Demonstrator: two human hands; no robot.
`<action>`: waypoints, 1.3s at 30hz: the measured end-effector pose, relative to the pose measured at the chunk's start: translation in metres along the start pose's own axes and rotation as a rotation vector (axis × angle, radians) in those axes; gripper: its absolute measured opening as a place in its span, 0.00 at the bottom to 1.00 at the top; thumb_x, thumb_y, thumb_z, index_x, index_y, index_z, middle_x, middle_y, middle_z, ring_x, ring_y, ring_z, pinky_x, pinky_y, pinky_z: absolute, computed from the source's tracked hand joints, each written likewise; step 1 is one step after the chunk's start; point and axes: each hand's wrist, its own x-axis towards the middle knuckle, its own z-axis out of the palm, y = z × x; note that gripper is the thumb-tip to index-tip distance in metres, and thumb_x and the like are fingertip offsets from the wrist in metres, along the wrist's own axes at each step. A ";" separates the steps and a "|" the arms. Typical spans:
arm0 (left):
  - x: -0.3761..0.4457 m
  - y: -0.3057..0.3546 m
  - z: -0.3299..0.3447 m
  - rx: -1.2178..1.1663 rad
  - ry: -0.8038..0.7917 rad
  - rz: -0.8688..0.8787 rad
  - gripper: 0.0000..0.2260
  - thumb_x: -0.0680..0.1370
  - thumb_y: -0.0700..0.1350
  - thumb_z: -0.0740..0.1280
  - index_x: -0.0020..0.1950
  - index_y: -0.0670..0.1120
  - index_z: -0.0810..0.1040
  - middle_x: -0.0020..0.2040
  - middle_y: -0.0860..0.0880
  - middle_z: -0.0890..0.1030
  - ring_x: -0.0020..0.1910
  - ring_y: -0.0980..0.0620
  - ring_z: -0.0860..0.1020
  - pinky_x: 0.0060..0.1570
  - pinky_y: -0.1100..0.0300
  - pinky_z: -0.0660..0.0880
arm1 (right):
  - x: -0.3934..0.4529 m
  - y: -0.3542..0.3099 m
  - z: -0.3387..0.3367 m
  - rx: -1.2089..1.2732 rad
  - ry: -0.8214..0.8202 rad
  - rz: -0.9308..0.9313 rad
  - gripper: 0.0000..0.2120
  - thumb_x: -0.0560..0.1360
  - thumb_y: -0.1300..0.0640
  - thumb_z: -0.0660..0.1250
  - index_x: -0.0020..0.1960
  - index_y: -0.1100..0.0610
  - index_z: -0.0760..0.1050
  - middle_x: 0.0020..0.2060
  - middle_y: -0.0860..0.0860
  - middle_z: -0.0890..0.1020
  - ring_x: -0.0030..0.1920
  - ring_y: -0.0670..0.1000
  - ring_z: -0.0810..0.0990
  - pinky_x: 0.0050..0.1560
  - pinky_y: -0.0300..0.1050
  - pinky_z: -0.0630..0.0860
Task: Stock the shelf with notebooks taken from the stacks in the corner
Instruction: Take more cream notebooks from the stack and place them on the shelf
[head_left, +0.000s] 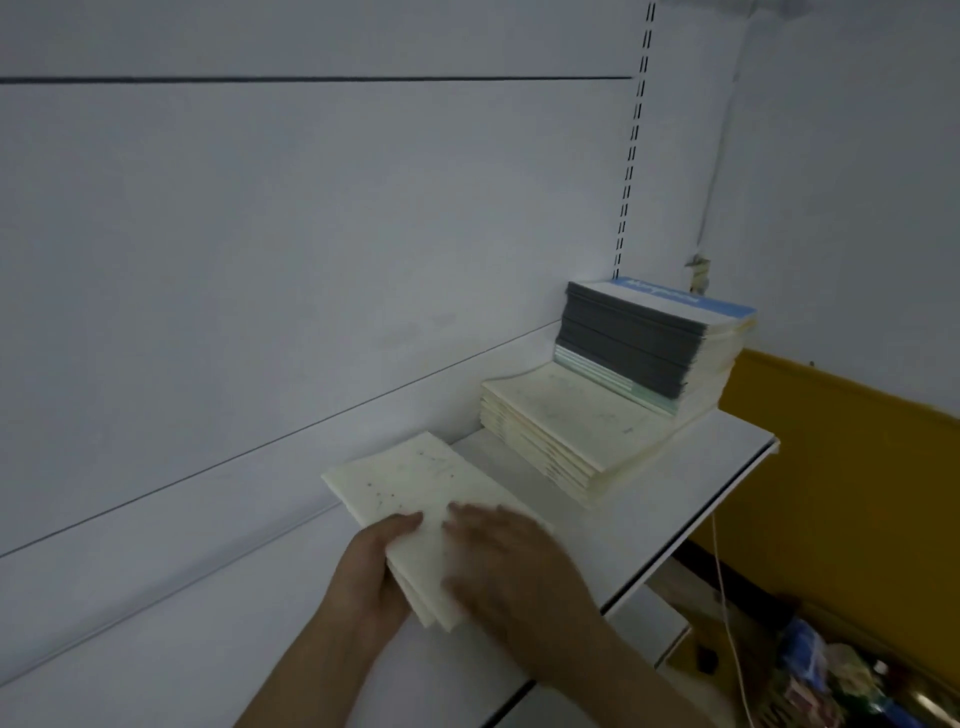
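A small bundle of cream-covered notebooks (415, 499) lies flat on the white laminate shelf board (675, 499), its far corner close to the pale back panel (260, 260). The left hand (371, 569) grips the bundle's near left edge, thumb on the top cover and fingers curled beneath. The right hand (511, 558) lies over the near right corner with fingers spread fairly flat; motion blur makes it hard to say whether it presses or merely touches.

To the right, in the corner, sits a low stack of cream notebooks (566, 436), and touching it behind, a taller stack of dark grey-spined notebooks with a blue-banded cover on top (639, 348). A strip of bare shelf separates the bundle from these stacks, and the board runs open toward the left. The shelf's front edge falls away to the right, above a yellow panel (857, 467) and a blurred heap of goods (831, 680) cut off at the frame's corner.
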 end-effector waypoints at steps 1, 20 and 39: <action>0.001 0.000 0.000 0.021 -0.005 0.007 0.25 0.70 0.35 0.66 0.68 0.40 0.73 0.61 0.36 0.79 0.59 0.35 0.79 0.53 0.42 0.78 | 0.007 0.012 -0.008 -0.007 0.077 0.083 0.26 0.82 0.40 0.49 0.68 0.54 0.73 0.68 0.48 0.75 0.67 0.46 0.71 0.68 0.47 0.69; 0.000 0.001 0.007 0.020 -0.031 0.011 0.17 0.79 0.45 0.63 0.66 0.40 0.76 0.59 0.37 0.81 0.57 0.38 0.81 0.57 0.43 0.77 | 0.003 -0.015 0.007 0.214 -0.073 0.140 0.30 0.81 0.37 0.47 0.63 0.55 0.78 0.62 0.48 0.79 0.62 0.48 0.77 0.63 0.49 0.74; -0.019 0.003 -0.003 0.932 -0.167 0.332 0.19 0.74 0.40 0.74 0.62 0.55 0.78 0.59 0.55 0.83 0.60 0.54 0.80 0.63 0.53 0.75 | 0.037 0.026 -0.053 0.996 0.007 0.512 0.15 0.72 0.47 0.69 0.58 0.48 0.77 0.51 0.43 0.84 0.53 0.43 0.82 0.52 0.40 0.79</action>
